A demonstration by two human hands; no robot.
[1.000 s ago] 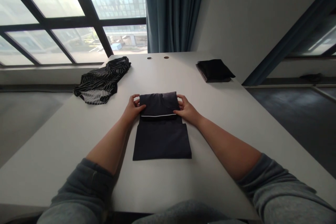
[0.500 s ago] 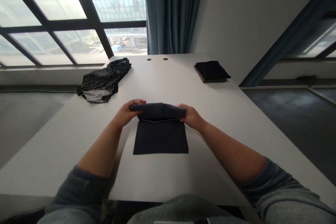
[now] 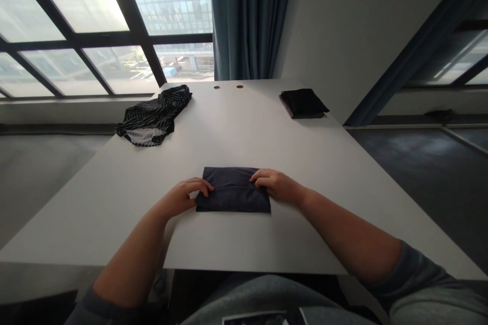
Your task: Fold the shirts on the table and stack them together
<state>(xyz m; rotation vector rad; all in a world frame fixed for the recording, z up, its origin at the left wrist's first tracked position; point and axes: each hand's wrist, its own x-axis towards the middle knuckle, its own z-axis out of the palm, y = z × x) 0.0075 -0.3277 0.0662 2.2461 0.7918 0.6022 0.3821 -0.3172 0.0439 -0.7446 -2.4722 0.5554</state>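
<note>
A dark blue-grey folded garment [image 3: 233,190] lies as a flat rectangle on the white table, close to its front edge; its exact kind cannot be made out. My left hand [image 3: 186,195] grips its left side, fingers bent over the top and thumb by the near left corner. On the opposite side, my right hand [image 3: 280,185] has its curled fingers on the upper right part of the cloth, with the thumb hidden. The garment's top layer is slightly wrinkled, and a darker layer shows along its near edge.
On the white table [image 3: 236,134], a black garment with white lines [image 3: 154,117] lies loosely crumpled at the far left. A stack of folded dark cloth [image 3: 304,103] sits at the far right. Two round cable holes are near the back edge, before a blue curtain [image 3: 249,20].
The raised far part of the garment has come down toward me and now covers the near part. Both hands have moved nearer and lower with it.
</note>
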